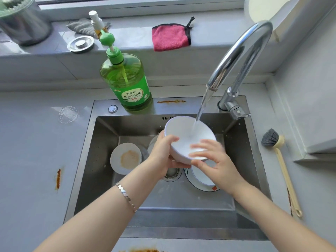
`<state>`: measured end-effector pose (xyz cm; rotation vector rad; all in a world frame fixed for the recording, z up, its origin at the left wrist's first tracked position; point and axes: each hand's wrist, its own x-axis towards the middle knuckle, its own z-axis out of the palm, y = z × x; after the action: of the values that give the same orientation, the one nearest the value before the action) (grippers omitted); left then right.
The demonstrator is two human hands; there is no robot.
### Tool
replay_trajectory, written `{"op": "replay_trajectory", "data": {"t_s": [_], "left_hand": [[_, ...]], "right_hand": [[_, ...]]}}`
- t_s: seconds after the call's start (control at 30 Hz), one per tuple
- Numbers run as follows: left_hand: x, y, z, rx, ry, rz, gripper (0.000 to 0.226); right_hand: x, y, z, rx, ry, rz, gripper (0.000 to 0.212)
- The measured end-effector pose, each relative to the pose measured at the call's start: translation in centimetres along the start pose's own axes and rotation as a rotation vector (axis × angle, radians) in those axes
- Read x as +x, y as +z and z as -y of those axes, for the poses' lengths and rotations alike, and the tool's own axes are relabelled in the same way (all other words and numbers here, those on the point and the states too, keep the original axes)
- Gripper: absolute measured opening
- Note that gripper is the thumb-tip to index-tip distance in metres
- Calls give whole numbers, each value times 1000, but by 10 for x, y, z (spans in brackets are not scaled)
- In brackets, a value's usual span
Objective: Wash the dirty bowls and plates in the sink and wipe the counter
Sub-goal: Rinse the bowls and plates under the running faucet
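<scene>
So the white bowl (pixel 189 137) is up over the sink (pixel 94 160), tilted toward the person, with the tap (pixel 241 51) running straight into it. Left hand (pixel 163 151) is clamped on the near-left rim, thumb inside and fingers curled underneath, while the right hand (pixel 212 160) has its fingers laid fairly flat (a bit blurry) on the inner wall. Down in the basin there's a dirty bowl (pixel 126 158) with orange gunk on the left, a plate (pixel 200 187) on the right, and an orange smear (pixel 58 179) on the counter (pixel 27 142).
</scene>
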<state>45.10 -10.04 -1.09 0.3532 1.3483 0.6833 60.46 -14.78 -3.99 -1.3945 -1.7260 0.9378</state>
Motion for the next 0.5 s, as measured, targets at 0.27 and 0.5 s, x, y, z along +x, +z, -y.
{"op": "replay_trajectory", "data": {"t_s": [0.27, 0.5], "left_hand": [[9, -10, -3, -48, 22, 232, 43], [13, -24, 1, 462, 201, 64, 33]], "right_hand": [[6, -19, -9, 1152, 656, 37, 86], [1, -21, -27, 904, 587, -240, 54]]}}
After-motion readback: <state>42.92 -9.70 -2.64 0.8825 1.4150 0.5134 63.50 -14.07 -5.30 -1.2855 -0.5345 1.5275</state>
